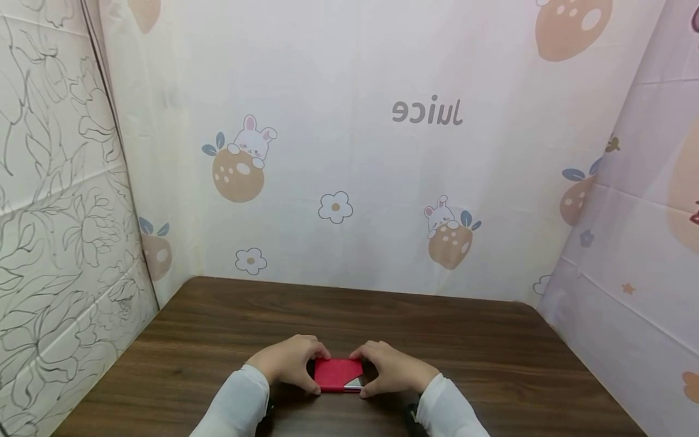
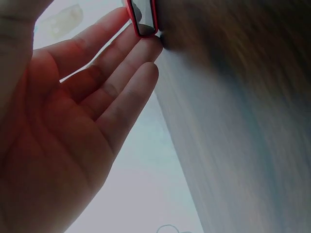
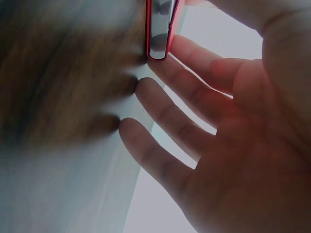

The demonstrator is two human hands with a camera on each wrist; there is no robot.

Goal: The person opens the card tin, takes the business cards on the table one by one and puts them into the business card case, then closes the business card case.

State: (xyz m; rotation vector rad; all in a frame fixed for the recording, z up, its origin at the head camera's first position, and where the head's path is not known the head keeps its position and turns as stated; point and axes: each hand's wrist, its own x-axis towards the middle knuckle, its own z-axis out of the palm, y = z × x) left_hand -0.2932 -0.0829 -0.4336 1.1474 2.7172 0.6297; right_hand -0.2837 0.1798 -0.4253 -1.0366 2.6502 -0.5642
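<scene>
A small flat red card case point(image 1: 334, 371) lies near the front middle of the table, with a silvery triangular patch point(image 1: 355, 383) at its near right corner. My left hand point(image 1: 292, 363) holds its left end, thumb on the near edge and fingers at the far edge. At the opposite end, my right hand point(image 1: 397, 369) grips it the same way. In the left wrist view the case point(image 2: 145, 22) shows a shiny metal end framed in red, touched by fingertips. The right wrist view has the other shiny end of the case point(image 3: 158, 39) against the fingers; both thumb tips are hidden there.
The dark wood-grain table point(image 1: 355, 315) extends around both hands. Behind it hangs a pale printed curtain point(image 1: 349, 152), with a flower-line curtain point(image 1: 60, 200) on the left and another printed curtain point(image 1: 628, 243) on the right.
</scene>
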